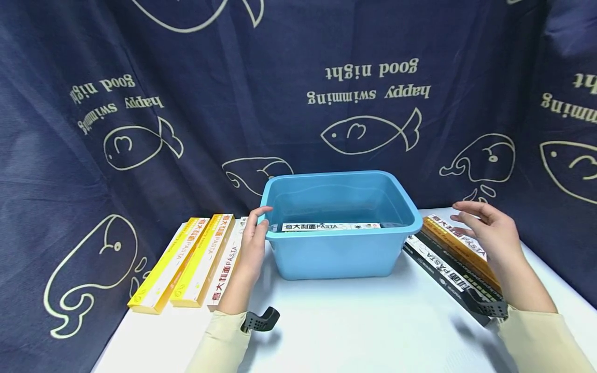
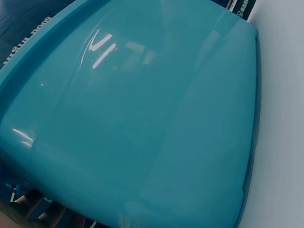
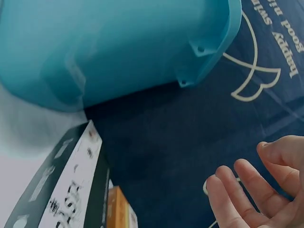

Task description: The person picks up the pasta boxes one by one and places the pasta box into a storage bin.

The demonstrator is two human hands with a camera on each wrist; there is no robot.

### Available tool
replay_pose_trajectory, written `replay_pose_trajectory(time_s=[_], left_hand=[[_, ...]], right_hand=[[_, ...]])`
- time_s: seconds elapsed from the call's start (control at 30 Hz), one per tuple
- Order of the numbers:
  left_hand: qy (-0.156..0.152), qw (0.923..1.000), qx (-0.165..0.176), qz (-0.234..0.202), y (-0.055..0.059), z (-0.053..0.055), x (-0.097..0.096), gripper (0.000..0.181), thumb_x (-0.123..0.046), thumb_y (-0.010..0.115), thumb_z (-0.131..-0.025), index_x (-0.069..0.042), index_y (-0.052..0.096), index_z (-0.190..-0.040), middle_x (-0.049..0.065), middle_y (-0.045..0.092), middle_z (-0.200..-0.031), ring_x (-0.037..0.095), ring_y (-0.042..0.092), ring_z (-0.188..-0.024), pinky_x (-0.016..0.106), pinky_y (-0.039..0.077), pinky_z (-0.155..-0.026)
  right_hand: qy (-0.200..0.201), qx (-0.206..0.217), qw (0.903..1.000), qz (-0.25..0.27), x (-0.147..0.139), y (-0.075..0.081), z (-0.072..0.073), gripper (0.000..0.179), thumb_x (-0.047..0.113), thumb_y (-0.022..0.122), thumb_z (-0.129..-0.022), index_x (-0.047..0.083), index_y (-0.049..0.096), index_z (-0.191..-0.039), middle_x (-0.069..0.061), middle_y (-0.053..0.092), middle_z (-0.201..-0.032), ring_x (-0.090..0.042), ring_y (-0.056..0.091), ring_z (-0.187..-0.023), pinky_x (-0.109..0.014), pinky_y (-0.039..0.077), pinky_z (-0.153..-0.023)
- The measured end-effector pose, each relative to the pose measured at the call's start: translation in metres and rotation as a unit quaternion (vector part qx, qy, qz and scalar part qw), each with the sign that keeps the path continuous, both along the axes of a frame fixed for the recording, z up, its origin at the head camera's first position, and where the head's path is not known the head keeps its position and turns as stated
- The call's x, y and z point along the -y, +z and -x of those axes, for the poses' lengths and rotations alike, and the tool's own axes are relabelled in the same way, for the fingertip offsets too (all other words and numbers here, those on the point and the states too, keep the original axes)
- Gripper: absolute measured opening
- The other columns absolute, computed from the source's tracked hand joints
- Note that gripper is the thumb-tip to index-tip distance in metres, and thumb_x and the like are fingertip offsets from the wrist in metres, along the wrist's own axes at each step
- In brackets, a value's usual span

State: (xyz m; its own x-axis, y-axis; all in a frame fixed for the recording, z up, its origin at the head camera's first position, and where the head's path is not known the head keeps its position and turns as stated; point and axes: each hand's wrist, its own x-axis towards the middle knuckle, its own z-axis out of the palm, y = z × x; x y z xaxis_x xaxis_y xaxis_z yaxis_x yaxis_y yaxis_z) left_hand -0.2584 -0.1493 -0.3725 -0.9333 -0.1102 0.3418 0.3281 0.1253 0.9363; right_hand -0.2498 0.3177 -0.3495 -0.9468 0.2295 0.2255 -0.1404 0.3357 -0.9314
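Observation:
A blue plastic bin [image 1: 333, 256] stands mid-table with a white pasta box [image 1: 331, 226] lying inside. My left hand [image 1: 253, 246] is at the bin's left rim, its fingertips overlapping the rim in the head view; whether they press on it I cannot tell. In the left wrist view the bin's wall [image 2: 142, 118] fills most of the picture and partly hides the fingers [image 2: 50, 216]. My right hand [image 1: 496, 235] hovers above the boxes on the right, fingers loosely bent, holding nothing. Below it lie a black-and-white pasta box [image 1: 440, 264] and an orange one [image 1: 459, 243].
Left of the bin, two yellow-and-white pasta boxes [image 1: 170, 264] [image 1: 205, 261] and a white one [image 1: 227, 264] lie side by side. A dark blue curtain [image 1: 280, 103] with fish drawings hangs behind the white table [image 1: 336, 321]. Several boxes lie together at the right.

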Motion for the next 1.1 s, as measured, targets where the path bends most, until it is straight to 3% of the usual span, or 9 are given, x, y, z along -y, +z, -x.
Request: replay_pose_trajectory(time_s=[0.17, 0.63, 0.73, 0.8, 0.87, 0.97, 1.03, 1.1], left_hand=[[-0.005, 1.0, -0.004, -0.001, -0.001, 0.001, 0.0, 0.036, -0.023, 0.038, -0.102, -0.022, 0.054, -0.134, 0.005, 0.038, -0.158, 0.021, 0.031, -0.145, 0.054, 0.022, -0.12], [0.002, 1.0, -0.005, 0.007, 0.003, 0.001, 0.001, 0.037, -0.025, 0.039, -0.101, -0.022, 0.055, -0.134, 0.001, 0.041, -0.155, 0.021, 0.033, -0.144, 0.052, 0.023, -0.12], [0.003, 1.0, -0.003, 0.008, 0.003, 0.001, 0.002, 0.037, -0.024, 0.039, -0.101, -0.022, 0.054, -0.134, 0.001, 0.04, -0.156, 0.021, 0.032, -0.144, 0.052, 0.023, -0.12], [0.002, 1.0, 0.0, 0.007, 0.003, 0.001, 0.003, 0.037, -0.024, 0.039, -0.101, -0.022, 0.054, -0.134, 0.0, 0.04, -0.156, 0.021, 0.032, -0.145, 0.053, 0.023, -0.12], [0.001, 1.0, 0.002, 0.004, 0.003, 0.001, 0.003, 0.037, -0.024, 0.039, -0.101, -0.022, 0.054, -0.135, 0.0, 0.04, -0.156, 0.021, 0.032, -0.145, 0.053, 0.022, -0.12], [0.002, 1.0, 0.005, 0.001, 0.001, 0.0, 0.003, 0.036, -0.024, 0.039, -0.102, -0.022, 0.054, -0.135, 0.0, 0.041, -0.156, 0.021, 0.033, -0.144, 0.053, 0.022, -0.12], [0.0, 1.0, 0.005, 0.0, 0.0, 0.0, 0.003, 0.037, -0.024, 0.039, -0.102, -0.021, 0.054, -0.135, 0.001, 0.04, -0.156, 0.021, 0.032, -0.145, 0.053, 0.023, -0.12], [-0.001, 1.0, 0.003, -0.001, -0.001, 0.0, 0.002, 0.037, -0.023, 0.039, -0.102, -0.021, 0.054, -0.135, 0.003, 0.04, -0.157, 0.021, 0.032, -0.145, 0.052, 0.023, -0.12]], right_hand=[[0.001, -0.005, 1.0, 0.0, -0.01, -0.011, -0.005, 0.028, 0.02, 0.059, -0.1, 0.01, 0.059, -0.126, 0.027, 0.06, -0.102, 0.013, 0.065, -0.083, -0.014, 0.056, -0.066], [-0.035, 0.042, 0.9886, -0.141, -0.041, -0.046, -0.017, 0.046, 0.034, 0.066, -0.096, 0.013, 0.057, -0.136, 0.037, 0.047, -0.105, 0.026, 0.05, -0.081, -0.007, 0.046, -0.066], [-0.03, 0.05, 0.9825, -0.177, -0.048, -0.049, -0.017, 0.054, 0.037, 0.067, -0.095, 0.009, 0.053, -0.139, 0.029, 0.051, -0.108, 0.027, 0.044, -0.083, -0.007, 0.045, -0.065], [-0.029, 0.057, 0.9781, -0.198, -0.052, -0.052, -0.017, 0.06, 0.039, 0.068, -0.094, 0.004, 0.05, -0.14, 0.012, 0.057, -0.118, 0.025, 0.041, -0.085, -0.007, 0.044, -0.065], [-0.028, 0.068, 0.9735, -0.217, -0.057, -0.054, -0.017, 0.066, 0.04, 0.068, -0.093, 0.001, 0.047, -0.142, -0.009, 0.057, -0.129, 0.015, 0.048, -0.089, -0.008, 0.043, -0.066], [-0.022, 0.091, 0.9688, -0.23, -0.066, -0.058, -0.019, 0.071, 0.04, 0.067, -0.094, -0.002, 0.041, -0.145, -0.031, 0.045, -0.143, -0.021, 0.061, -0.112, -0.02, 0.048, -0.07], [-0.016, 0.101, 0.9651, -0.241, -0.073, -0.061, -0.021, 0.074, 0.04, 0.066, -0.095, -0.004, 0.038, -0.147, -0.037, 0.04, -0.145, -0.048, 0.052, -0.121, -0.02, 0.047, -0.069], [-0.009, 0.106, 0.9623, -0.25, -0.08, -0.063, -0.023, 0.076, 0.039, 0.065, -0.095, -0.006, 0.035, -0.147, -0.04, 0.037, -0.145, -0.06, 0.043, -0.122, -0.019, 0.044, -0.068]])
